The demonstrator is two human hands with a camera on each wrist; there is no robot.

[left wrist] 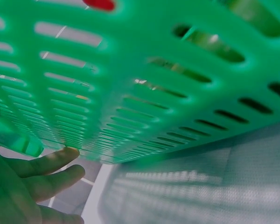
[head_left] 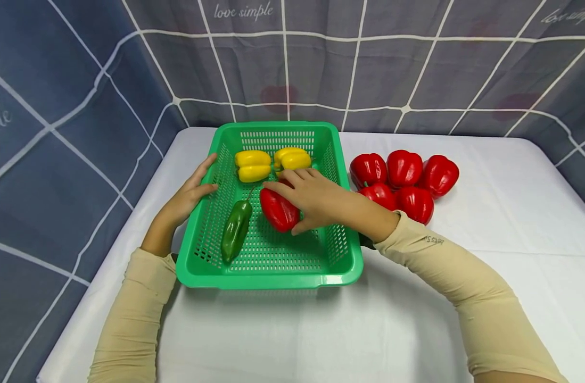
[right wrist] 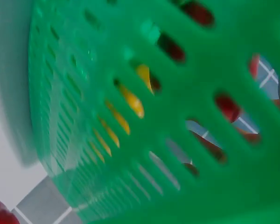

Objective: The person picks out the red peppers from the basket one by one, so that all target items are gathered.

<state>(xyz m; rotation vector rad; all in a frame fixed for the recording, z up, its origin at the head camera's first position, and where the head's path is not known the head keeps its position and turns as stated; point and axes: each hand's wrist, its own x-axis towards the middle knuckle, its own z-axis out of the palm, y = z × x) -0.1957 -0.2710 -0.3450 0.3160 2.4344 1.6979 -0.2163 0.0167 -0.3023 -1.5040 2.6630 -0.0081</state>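
Observation:
A green slotted plastic basket [head_left: 268, 281] stands on the table. Inside it my right hand [head_left: 318, 198] grips a red bell pepper [head_left: 277, 211] from above, thumb on the near side. My left hand [head_left: 186, 196] touches the basket's left rim with its fingers extended; the left wrist view shows these fingers [left wrist: 51, 182] along the outer wall. Two yellow bell peppers [head_left: 253, 166] lie at the back of the basket, and a long green pepper [head_left: 236, 231] with a thin stem lies at the left. In the right wrist view the basket wall mostly hides the right hand.
Several red bell peppers [head_left: 404, 169] sit in a cluster right of the basket, partly behind my right forearm. A white cloth [head_left: 369, 330] covers the table. Dark grey checked fabric [head_left: 316, 69] rises along the back and left edges.

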